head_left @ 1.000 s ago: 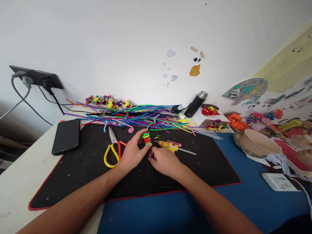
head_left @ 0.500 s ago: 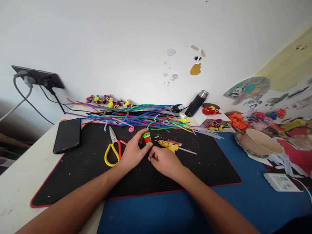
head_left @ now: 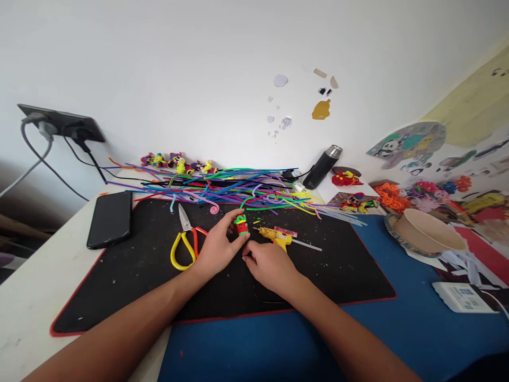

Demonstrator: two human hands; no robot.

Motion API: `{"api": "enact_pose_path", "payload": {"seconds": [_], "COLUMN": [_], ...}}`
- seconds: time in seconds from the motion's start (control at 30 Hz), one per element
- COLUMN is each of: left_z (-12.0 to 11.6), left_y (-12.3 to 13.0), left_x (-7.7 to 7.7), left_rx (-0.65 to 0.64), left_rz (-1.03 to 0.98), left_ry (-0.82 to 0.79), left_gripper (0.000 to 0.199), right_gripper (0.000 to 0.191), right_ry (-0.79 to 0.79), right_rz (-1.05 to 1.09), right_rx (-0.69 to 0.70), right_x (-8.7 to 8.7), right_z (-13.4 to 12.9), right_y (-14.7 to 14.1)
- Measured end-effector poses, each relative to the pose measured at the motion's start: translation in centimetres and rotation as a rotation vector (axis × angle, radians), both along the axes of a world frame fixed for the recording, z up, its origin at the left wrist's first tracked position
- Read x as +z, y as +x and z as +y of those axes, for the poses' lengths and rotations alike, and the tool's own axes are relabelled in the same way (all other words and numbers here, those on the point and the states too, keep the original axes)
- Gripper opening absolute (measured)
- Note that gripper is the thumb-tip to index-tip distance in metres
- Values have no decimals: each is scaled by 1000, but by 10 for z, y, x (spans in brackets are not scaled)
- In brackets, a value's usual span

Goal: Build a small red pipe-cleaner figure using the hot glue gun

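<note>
My left hand (head_left: 220,245) grips a small red and green figure (head_left: 242,227) upright between thumb and fingers. Beside it, just below and to the right, my right hand (head_left: 267,261) has its fingers pinched together close to my left thumb; whatever they hold, if anything, is too small to tell. Scissors (head_left: 185,240) with yellow and red handles lie left of my left hand. A yellow glue gun (head_left: 277,236) with a clear stick rests on the black mat (head_left: 326,281), beyond my right hand.
Many coloured pipe cleaners (head_left: 230,185) lie along the wall. A phone (head_left: 110,220) is at the left, a black bottle (head_left: 322,167) at the back. To the right are a beige bowl (head_left: 431,231) and a white box (head_left: 463,297).
The camera view has shifted slightly. My hands keep nearly the same pose around the small figure, which shows a bit more of its front.
</note>
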State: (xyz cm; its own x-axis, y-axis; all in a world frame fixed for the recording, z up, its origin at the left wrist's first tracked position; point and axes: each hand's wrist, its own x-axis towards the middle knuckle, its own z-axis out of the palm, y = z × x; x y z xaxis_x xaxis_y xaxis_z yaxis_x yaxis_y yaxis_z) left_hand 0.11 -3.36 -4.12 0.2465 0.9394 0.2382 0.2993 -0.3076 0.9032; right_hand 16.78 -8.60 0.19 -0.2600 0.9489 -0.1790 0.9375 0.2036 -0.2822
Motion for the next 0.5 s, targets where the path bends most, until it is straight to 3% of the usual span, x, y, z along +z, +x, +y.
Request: {"api": "enact_pose_path", "payload": {"seconds": [0.1, 0.33, 0.5], "left_z": [0, 1, 1], "left_y": [0, 1, 0], "left_x": [-1, -3, -5], "left_rx": [2, 20, 25], "left_rz": [14, 61, 89], "left_ry": [16, 40, 52], "left_gripper": [57, 57, 58], "right_gripper": [10, 7, 8], "right_ry": [10, 3, 105], "right_rz": [90, 590, 775], "right_rx": [-28, -167, -244], "right_x": [-4, -15, -15], "right_z": [0, -4, -3], "right_y": [1, 9, 10]}}
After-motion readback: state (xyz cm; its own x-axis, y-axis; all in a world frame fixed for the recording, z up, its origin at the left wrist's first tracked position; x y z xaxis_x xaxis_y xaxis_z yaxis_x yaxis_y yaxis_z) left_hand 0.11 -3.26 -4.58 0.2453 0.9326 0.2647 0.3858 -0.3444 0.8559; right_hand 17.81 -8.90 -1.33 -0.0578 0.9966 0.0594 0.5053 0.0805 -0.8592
